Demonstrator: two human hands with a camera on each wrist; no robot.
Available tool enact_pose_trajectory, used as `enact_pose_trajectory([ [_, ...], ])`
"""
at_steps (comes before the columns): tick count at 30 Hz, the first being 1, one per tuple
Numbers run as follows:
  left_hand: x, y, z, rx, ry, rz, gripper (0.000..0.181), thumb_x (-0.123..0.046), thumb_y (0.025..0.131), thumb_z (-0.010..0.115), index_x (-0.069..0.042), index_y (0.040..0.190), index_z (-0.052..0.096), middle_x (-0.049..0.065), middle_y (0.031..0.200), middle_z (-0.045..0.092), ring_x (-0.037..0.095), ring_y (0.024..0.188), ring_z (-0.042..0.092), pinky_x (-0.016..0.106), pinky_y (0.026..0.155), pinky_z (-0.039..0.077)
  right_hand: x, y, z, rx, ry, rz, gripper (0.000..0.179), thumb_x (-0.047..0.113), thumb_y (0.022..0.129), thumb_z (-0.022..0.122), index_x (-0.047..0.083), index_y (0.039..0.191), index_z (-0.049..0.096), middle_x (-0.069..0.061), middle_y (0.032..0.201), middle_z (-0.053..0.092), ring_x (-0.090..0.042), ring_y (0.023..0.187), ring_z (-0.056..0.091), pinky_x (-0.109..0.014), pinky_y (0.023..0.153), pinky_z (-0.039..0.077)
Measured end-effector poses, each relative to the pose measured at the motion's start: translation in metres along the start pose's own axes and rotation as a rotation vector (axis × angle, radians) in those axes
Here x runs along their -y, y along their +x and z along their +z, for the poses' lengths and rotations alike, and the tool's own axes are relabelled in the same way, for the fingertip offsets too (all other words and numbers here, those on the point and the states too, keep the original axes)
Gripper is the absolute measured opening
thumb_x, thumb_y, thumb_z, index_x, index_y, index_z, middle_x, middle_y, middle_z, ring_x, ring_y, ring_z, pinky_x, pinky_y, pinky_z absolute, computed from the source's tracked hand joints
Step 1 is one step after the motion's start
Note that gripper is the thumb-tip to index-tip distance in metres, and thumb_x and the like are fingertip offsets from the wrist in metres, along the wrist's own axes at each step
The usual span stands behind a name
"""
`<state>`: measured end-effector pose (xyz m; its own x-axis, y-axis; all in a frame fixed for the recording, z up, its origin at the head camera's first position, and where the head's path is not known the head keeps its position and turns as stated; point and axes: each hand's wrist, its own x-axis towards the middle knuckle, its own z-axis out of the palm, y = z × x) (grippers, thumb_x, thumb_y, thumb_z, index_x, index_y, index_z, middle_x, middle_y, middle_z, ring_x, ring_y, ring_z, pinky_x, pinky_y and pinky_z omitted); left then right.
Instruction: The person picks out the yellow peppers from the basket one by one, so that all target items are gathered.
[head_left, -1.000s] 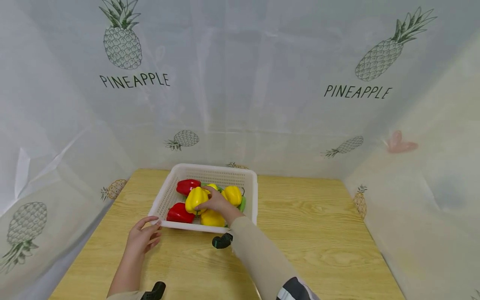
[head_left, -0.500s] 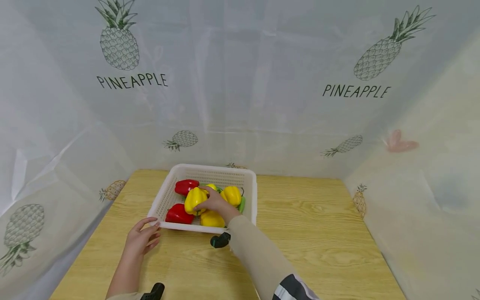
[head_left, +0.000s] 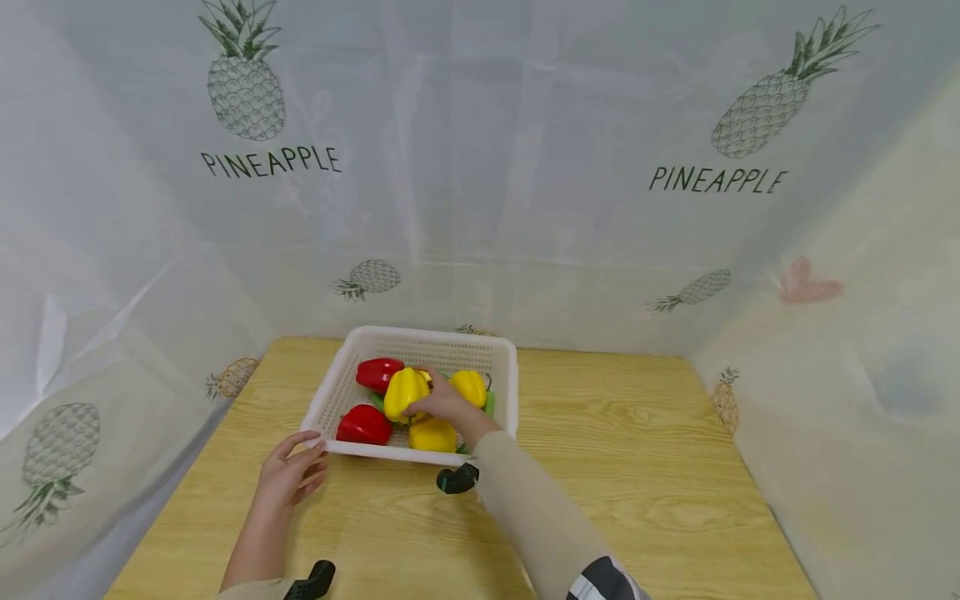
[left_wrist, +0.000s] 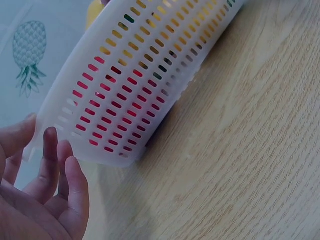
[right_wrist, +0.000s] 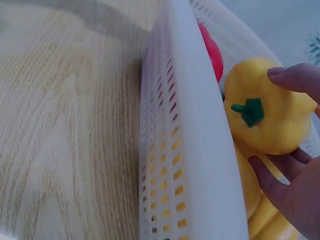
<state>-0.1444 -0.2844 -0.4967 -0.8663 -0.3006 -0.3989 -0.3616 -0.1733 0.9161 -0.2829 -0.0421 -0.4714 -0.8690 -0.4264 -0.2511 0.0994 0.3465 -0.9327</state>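
A white plastic basket (head_left: 318, 417) of bell peppers stands on the wooden table. Inside it, my right hand (head_left: 450, 406) grips a yellow bell pepper (head_left: 406, 395), thumb on one side and fingers beneath; its green stem faces the camera in the right wrist view (right_wrist: 272, 107). My left hand (head_left: 283, 475) holds the basket's near-left corner, with the thumb at the rim and the other fingers loosely bent below, as the left wrist view shows (left_wrist: 45, 185). Two red bell peppers (head_left: 364, 425) lie at the basket's left side.
Another yellow bell pepper (head_left: 432, 435) lies by the near wall, and one more yellow pepper (head_left: 468, 388) is at the right beside a green vegetable (head_left: 490, 404), only partly visible. A pineapple-print curtain (head_left: 480, 167) hangs behind and beside the table (head_left: 637, 450).
The gripped yellow bell pepper has shifted a little right and away within the basket, showing some green beneath it. My left hand stays at the corner.
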Motion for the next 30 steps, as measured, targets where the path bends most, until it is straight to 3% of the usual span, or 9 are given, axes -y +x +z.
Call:
enact_pose_trajectory([
  [5, 0.002, 0.002, 0.001, 0.003, -0.008, -0.017, 0.018, -0.021, 0.094, 0.067, -0.025, 0.111, 0.062, -0.009, 0.084, 0.068, 0.009, 0.074, 0.066, 0.029, 0.073, 0.057, -0.001, -0.005, -0.011, 0.015, 0.009, -0.014, 0.093, 0.006, 0.075, 0.082, 0.026, 0.152, 0.033, -0.010, 0.137, 0.047, -0.025, 0.108, 0.052, -0.042, 0.094, 0.046],
  [11, 0.001, 0.005, -0.001, 0.016, -0.008, -0.039, 0.014, -0.022, 0.094, 0.068, -0.033, 0.102, 0.065, -0.011, 0.083, 0.068, 0.009, 0.075, 0.066, 0.030, 0.075, 0.057, -0.006, -0.009, -0.026, 0.058, 0.050, -0.037, 0.098, 0.000, 0.075, 0.079, 0.026, 0.154, 0.028, -0.009, 0.139, 0.044, -0.024, 0.111, 0.051, -0.042, 0.096, 0.045],
  [20, 0.002, 0.005, -0.001, 0.007, -0.012, -0.051, 0.015, -0.024, 0.092, 0.071, -0.036, 0.100, 0.067, -0.012, 0.083, 0.067, 0.012, 0.080, 0.068, 0.031, 0.075, 0.057, -0.003, -0.024, -0.045, 0.059, -0.045, -0.042, 0.098, 0.005, 0.071, 0.083, 0.024, 0.152, 0.032, -0.014, 0.136, 0.046, -0.026, 0.114, 0.050, -0.046, 0.099, 0.043],
  [30, 0.002, 0.004, -0.002, 0.028, -0.017, -0.060, 0.016, -0.025, 0.092, 0.071, -0.040, 0.094, 0.066, -0.012, 0.084, 0.067, 0.009, 0.078, 0.067, 0.030, 0.077, 0.056, 0.004, -0.043, -0.070, 0.135, -0.036, -0.083, 0.098, 0.007, 0.071, 0.085, 0.017, 0.151, 0.031, -0.012, 0.134, 0.042, -0.029, 0.111, 0.051, -0.043, 0.092, 0.049],
])
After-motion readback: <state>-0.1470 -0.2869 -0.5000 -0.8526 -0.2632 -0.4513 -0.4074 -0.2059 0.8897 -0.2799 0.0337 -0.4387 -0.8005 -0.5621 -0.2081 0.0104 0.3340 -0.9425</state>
